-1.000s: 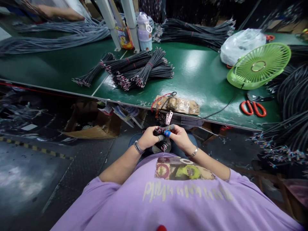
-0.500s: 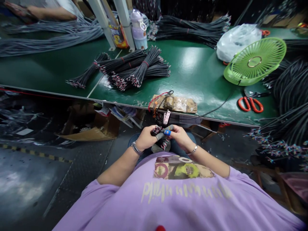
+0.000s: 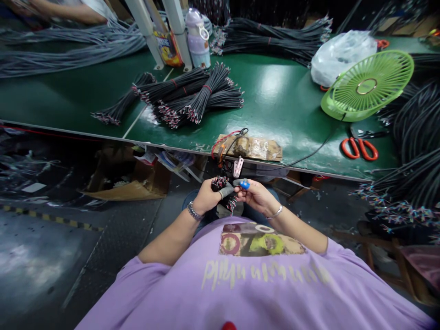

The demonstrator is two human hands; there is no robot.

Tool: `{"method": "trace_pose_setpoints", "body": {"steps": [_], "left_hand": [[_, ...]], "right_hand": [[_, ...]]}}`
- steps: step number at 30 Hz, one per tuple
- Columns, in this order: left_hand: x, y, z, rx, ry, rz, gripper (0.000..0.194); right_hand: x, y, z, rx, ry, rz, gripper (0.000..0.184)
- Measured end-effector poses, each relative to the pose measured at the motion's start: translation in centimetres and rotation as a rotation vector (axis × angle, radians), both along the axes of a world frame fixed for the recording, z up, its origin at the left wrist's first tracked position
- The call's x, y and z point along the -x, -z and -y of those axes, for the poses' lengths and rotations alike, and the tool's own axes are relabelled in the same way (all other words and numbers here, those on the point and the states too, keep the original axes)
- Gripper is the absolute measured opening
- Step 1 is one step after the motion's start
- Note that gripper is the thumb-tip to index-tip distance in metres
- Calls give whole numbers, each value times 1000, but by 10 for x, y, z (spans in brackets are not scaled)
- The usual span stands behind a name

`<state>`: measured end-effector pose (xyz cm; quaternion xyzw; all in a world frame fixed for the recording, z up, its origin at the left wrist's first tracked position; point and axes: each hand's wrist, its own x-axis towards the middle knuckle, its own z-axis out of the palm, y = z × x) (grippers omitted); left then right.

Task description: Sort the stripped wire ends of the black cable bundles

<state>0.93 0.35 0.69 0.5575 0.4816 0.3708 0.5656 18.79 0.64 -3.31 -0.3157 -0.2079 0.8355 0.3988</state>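
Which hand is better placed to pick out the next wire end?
Probably the right hand: its fingers are close beside the black cable bundle, while holding that bundle occupies the left hand.

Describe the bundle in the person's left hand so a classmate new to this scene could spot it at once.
Start at the green table and go down past its near edge to the left hand, the one with a wristwatch. The dark bundle there shows red and pale tips; unlike the piled bundles on the table, it is held in a hand.
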Motion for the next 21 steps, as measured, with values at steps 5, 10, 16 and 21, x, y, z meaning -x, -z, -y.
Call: {"method": "trace_pose_setpoints", "body": {"steps": [5,10,16,21], "left_hand": [[1,0,1,31,11,11,27],[1,-3,1,46,40,16,28],[1,-2,2,83,31,57,26],[2,1,1,72,1,67,23]], "right_hand": [[1,0,1,22,-3,-18,24],[2,4,1,7,-15,-1,21],[3,5,1,27,-23,-10,20],[4,2,2,55,-16,-43,19]]}}
